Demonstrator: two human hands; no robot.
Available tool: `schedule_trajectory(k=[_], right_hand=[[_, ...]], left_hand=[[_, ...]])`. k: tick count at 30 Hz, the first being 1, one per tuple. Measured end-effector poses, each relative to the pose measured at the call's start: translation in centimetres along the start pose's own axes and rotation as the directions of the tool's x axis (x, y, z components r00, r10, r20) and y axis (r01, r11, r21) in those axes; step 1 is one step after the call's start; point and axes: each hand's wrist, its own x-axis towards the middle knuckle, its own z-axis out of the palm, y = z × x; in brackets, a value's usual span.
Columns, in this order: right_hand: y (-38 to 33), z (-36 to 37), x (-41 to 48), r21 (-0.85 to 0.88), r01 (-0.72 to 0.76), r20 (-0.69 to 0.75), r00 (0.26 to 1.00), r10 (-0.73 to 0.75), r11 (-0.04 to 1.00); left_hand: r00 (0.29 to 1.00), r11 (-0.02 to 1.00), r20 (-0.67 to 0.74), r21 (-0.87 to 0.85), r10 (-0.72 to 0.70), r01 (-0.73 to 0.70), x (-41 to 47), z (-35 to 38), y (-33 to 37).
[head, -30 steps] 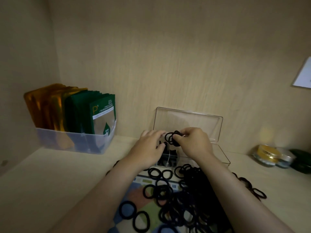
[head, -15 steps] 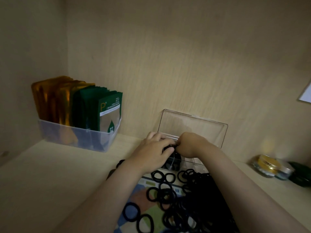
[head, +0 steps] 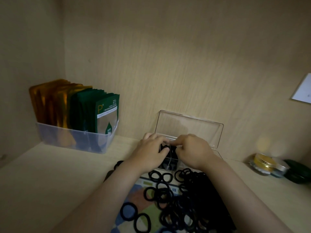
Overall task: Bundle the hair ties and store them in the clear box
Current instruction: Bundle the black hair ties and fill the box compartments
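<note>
A clear box [head: 217, 153] stands at the back of the shelf with its lid [head: 190, 127] up against the wall. My left hand [head: 149, 153] and my right hand [head: 193, 152] meet over the box's left end, both pinching a small bundle of black hair ties [head: 169, 149] down into it. More dark ties show through the box's front wall. A big loose pile of black hair ties [head: 183, 199] lies in front of the box on a colourful printed sheet [head: 134, 195].
A clear bin [head: 74, 140] of gold and green sachets stands at the back left. Gold-lidded small jars [head: 264, 163] and a dark green case [head: 297, 173] sit at the right. A white card [head: 303, 91] hangs on the right wall. The wooden side wall closes the left.
Both hands have lowered the bundle from above the box rim down into the box's left end. The view has shifted slightly.
</note>
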Motion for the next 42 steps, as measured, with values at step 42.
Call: schedule_trajectory(k=[42], right_hand=[[-4.8,3.1,-3.5,0.038,0.191,0.21,0.958,-0.195,0.981]], left_hand=[[0.894,0.914,0.238,0.248,-0.379,0.322,-7.6,-8.8,-2.5]])
